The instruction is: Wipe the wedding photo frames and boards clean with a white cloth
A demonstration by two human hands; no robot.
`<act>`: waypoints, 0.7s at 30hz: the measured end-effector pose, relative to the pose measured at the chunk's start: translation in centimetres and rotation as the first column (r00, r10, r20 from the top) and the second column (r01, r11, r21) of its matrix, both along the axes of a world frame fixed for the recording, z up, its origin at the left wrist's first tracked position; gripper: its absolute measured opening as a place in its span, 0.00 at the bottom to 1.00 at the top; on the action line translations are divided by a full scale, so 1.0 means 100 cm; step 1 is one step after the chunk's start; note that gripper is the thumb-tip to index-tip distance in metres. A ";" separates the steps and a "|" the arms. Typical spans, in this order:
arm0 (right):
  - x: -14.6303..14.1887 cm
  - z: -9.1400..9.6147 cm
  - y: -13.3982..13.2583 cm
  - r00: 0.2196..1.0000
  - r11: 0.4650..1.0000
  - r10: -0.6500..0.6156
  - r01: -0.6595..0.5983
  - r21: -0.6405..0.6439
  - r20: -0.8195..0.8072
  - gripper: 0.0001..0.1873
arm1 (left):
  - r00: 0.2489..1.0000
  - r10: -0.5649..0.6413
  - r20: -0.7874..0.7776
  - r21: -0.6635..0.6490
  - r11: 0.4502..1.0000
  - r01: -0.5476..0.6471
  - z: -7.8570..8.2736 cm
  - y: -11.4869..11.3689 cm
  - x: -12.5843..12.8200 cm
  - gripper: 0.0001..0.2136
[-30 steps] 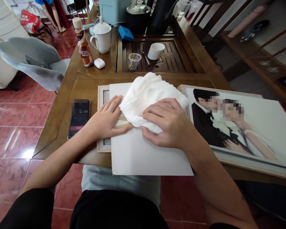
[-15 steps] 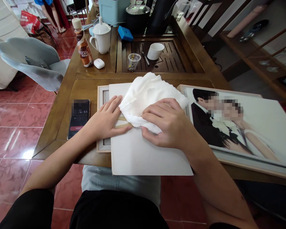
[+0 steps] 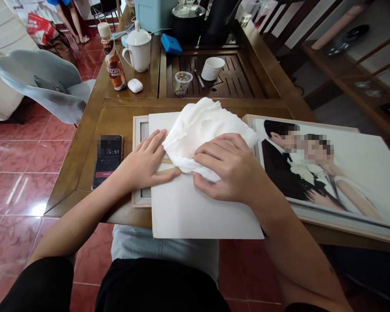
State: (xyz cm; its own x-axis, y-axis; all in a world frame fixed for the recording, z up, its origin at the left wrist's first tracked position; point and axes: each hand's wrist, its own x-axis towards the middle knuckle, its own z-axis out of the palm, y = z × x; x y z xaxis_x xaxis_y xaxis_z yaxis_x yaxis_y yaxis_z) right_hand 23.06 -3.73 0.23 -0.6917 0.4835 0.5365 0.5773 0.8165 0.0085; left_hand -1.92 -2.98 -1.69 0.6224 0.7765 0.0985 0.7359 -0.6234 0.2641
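Observation:
A soft white wad of cotton (image 3: 208, 121) lies bunched on a white board (image 3: 204, 221). My right hand (image 3: 230, 167) has its fingers curled over the near edge of the cotton, pinching it against the board. Spread flat, my left hand (image 3: 147, 160) presses on the board's left side, its fingertips close to the cotton and its thumb pointing right. A strip of tan tape or wood shows by that thumb; I cannot tell which. Under the board sits a pale wooden frame (image 3: 136, 197), mostly covered.
Right of the board lies a framed photo of two people (image 3: 354, 156). A phone (image 3: 108, 160) is at the left. Farther back stand a coffee bottle (image 3: 114, 65), a lidded white mug (image 3: 140, 50), an earbud case (image 3: 135, 86), a plastic cup (image 3: 183, 82) and a white cup (image 3: 212, 69).
Both hands and the cotton hold almost the same place. Only a slight shift of the camera view shows.

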 end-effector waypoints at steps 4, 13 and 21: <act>0.000 0.000 0.000 1.000 1.000 -0.004 0.004 -0.001 0.008 0.03 | 1.000 -0.001 -0.009 0.009 1.000 0.001 0.001 0.000 0.000 0.39; 0.000 0.001 0.000 1.000 1.000 -0.009 0.009 0.007 0.014 0.04 | 1.000 0.002 -0.017 0.000 1.000 -0.002 0.002 0.000 0.001 0.39; 0.000 0.001 -0.001 1.000 1.000 -0.004 0.004 0.010 0.017 0.04 | 1.000 0.006 -0.021 -0.009 1.000 -0.006 0.002 -0.001 0.001 0.40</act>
State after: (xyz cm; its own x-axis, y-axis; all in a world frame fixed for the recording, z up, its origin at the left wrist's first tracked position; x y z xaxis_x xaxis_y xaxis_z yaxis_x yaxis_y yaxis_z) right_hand 23.02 -3.83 0.32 -0.6992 0.4806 0.5293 0.5800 0.8142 0.0268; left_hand -1.84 -3.03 -1.45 0.6195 0.7811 0.0789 0.7452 -0.6166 0.2540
